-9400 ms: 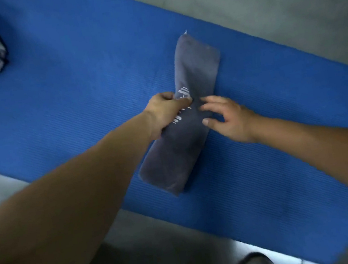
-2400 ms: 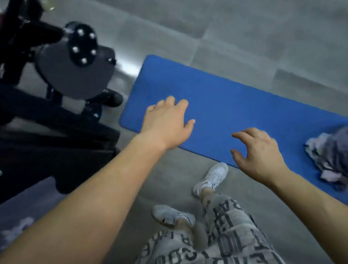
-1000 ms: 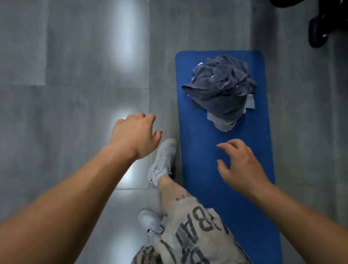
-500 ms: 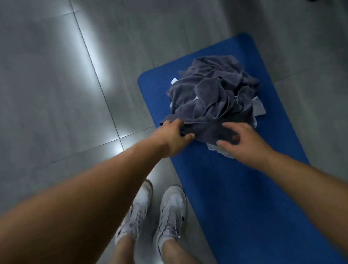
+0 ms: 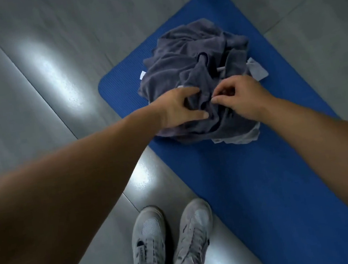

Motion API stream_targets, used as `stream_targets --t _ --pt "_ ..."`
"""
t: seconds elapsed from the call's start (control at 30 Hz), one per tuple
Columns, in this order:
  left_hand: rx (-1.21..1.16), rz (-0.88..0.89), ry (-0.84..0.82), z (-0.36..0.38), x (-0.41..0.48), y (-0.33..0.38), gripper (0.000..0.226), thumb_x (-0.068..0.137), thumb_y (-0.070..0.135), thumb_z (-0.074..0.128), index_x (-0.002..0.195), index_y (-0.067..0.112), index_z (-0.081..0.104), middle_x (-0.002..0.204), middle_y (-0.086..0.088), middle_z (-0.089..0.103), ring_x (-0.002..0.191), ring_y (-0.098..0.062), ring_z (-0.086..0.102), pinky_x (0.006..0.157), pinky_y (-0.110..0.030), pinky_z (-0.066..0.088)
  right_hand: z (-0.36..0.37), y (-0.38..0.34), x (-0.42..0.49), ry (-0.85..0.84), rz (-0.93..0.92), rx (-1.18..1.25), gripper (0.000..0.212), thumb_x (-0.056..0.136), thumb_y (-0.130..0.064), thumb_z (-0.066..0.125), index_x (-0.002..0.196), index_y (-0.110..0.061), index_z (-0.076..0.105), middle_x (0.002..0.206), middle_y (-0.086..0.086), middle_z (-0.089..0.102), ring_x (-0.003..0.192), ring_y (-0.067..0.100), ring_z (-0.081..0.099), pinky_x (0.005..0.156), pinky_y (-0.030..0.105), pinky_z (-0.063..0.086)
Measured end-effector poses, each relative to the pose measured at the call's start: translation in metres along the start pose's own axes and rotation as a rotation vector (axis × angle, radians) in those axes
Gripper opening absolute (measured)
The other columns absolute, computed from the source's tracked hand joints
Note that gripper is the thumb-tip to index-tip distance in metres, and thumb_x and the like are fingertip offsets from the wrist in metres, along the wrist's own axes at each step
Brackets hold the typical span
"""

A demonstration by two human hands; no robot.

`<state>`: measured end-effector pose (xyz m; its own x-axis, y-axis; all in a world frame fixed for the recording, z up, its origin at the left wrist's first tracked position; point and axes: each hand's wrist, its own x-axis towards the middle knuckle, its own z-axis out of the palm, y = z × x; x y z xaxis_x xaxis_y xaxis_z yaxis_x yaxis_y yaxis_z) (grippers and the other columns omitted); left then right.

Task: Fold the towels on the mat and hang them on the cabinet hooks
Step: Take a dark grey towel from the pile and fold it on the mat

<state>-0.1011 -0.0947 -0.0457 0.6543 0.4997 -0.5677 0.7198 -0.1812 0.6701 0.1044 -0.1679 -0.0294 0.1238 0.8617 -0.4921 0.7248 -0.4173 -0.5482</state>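
Note:
A crumpled heap of dark grey towels (image 5: pixel 192 62) lies at the far end of the blue mat (image 5: pixel 253 176), with paler cloth showing at its edges. My left hand (image 5: pixel 176 109) is on the near side of the heap, its fingers and thumb curled round a fold of the top towel. Beside it, my right hand (image 5: pixel 240 98) pinches the same towel with curled fingers. Both hands meet at the front middle of the heap. No cabinet or hooks are in view.
Grey tiled floor (image 5: pixel 39 83) surrounds the mat, with bright light patches on it. My two feet in white trainers (image 5: pixel 172 239) stand at the mat's left edge, close to the near side of the heap.
Both hands have moved further onto the heap and closed on the top towel. The view has dropped closer to the towels and my feet.

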Motion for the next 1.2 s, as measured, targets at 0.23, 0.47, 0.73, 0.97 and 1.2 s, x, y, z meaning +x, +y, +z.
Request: stream_targets --t 0.23,0.47,0.73,0.97,1.2 --pt "-0.733 -0.165 0.067 -0.002 -0.064 0.046 0.052 0.078 0.024 0.088 0.124 0.014 0.066 0.117 -0.007 0.072 0.108 -0.022 0.070 0.093 -0.030 0.058 -0.016 -0.024 -0.072 0.193 0.106 0.519 0.029 0.087 -0.022 0.076 0.113 -0.023 0.062 0.085 0.005 0.063 0.078 0.009 0.059 0.074 0.017 0.054" --pt "-1.059 -0.161 -0.007 -0.027 -0.177 0.178 0.066 0.074 -0.001 0.085 0.130 0.009 0.054 0.128 -0.010 0.064 0.110 -0.019 0.069 0.087 -0.036 0.061 -0.088 -0.085 -0.209 0.310 0.208 0.887 0.014 0.091 -0.020 0.072 0.102 -0.029 0.071 0.098 -0.008 0.075 0.095 0.009 0.071 0.082 0.027 0.057" --pt "-0.920 -0.038 -0.160 -0.003 -0.253 0.318 0.065 0.070 0.011 0.089 0.126 0.017 0.057 0.121 -0.015 0.066 0.106 -0.024 0.071 0.089 -0.041 0.060 -0.178 -0.112 -0.375 0.546 0.328 1.049 0.014 0.094 -0.020 0.068 0.089 -0.033 0.072 0.103 0.004 0.075 0.098 0.023 0.072 0.087 0.045 0.058" --pt "-0.853 0.036 -0.279 0.093 -0.282 0.430 0.063 0.069 0.015 0.088 0.125 0.014 0.058 0.117 -0.013 0.070 0.106 -0.028 0.071 0.092 -0.050 0.059 -0.215 -0.045 -0.512 0.772 0.368 1.005 0.005 0.092 -0.021 0.070 0.094 -0.025 0.072 0.098 0.004 0.075 0.095 0.024 0.072 0.085 0.044 0.058" --pt "-0.812 0.042 -0.272 0.281 -0.302 0.514 0.069 0.058 0.035 0.089 0.118 0.013 0.063 0.118 -0.022 0.067 0.112 -0.041 0.066 0.095 -0.062 0.054 -0.189 0.105 -0.650 0.900 0.439 0.915 0.006 0.091 -0.026 0.073 0.094 -0.025 0.068 0.084 -0.013 0.070 0.078 0.003 0.067 0.067 0.020 0.052"
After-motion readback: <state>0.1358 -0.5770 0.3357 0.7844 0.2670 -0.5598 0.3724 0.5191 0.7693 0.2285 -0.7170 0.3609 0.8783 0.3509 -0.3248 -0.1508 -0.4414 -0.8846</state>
